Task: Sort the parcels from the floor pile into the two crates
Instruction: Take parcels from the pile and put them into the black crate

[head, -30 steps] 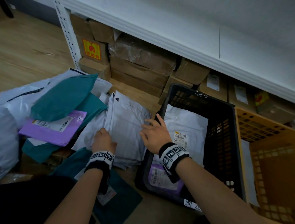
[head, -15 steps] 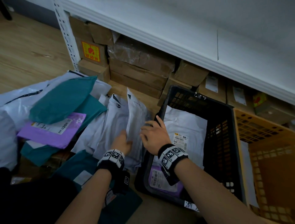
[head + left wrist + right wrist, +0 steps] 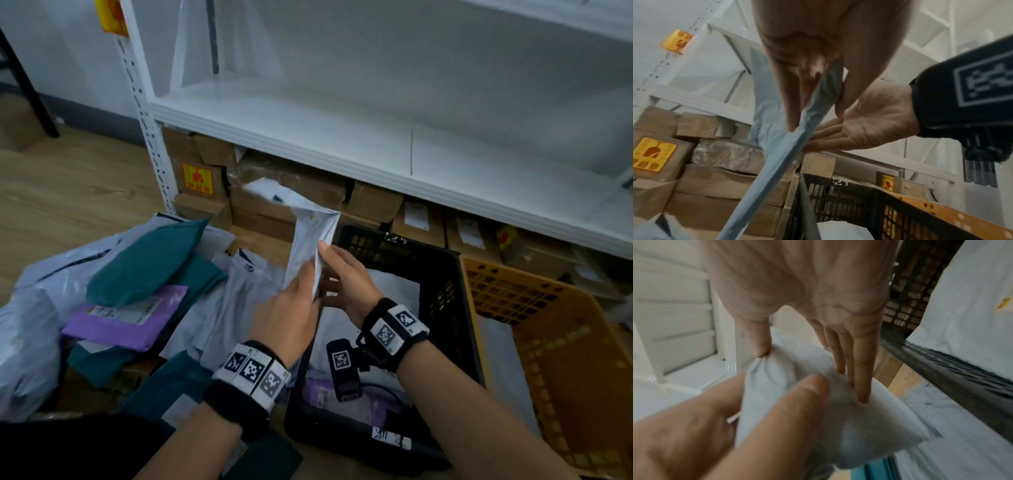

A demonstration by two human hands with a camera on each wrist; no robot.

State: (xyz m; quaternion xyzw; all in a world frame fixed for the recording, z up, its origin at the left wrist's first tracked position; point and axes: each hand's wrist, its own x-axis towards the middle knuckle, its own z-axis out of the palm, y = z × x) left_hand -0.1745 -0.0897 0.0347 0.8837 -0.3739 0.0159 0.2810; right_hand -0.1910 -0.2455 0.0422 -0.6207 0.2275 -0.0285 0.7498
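Two hands hold one white mailer [image 3: 310, 236] upright at frame centre, beside the black crate [image 3: 448, 284]: left hand [image 3: 291, 317] pinches its edge, right hand [image 3: 346, 274] lies flat-fingered against it. Labels are unreadable.

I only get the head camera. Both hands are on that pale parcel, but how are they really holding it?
Observer: The left hand pinches the white parcel edge-on, thumb one side, fingers the other.
Visitor: And the right one?
Observer: The right hand lies with straight fingers flat on its face, thumb pressing the bunched edge.
Visitor: What's right underneath?
Observer: The black crate rim, alongside another white parcel inside it.
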